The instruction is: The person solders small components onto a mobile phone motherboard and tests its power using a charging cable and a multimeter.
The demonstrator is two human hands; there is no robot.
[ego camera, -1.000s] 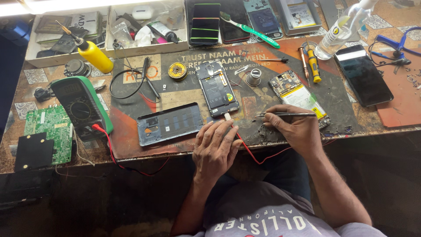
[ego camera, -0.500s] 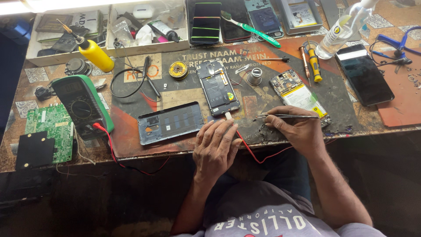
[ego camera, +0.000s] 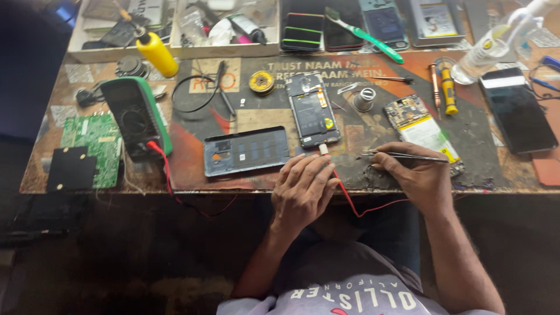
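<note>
Left hand (ego camera: 304,189) rests curled at the workbench (ego camera: 361,181) front edge, fingertips at the plug beneath the opened phone (ego camera: 312,109). Right hand (ego camera: 415,177) pinches tweezers (ego camera: 402,155) level, just inside that edge. Back cover (ego camera: 247,150) lies leftward; bare mat between.

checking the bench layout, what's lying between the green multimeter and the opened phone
In the head view, a detached dark phone back cover lies flat between the green multimeter and the opened phone, just ahead of the left hand.
</note>
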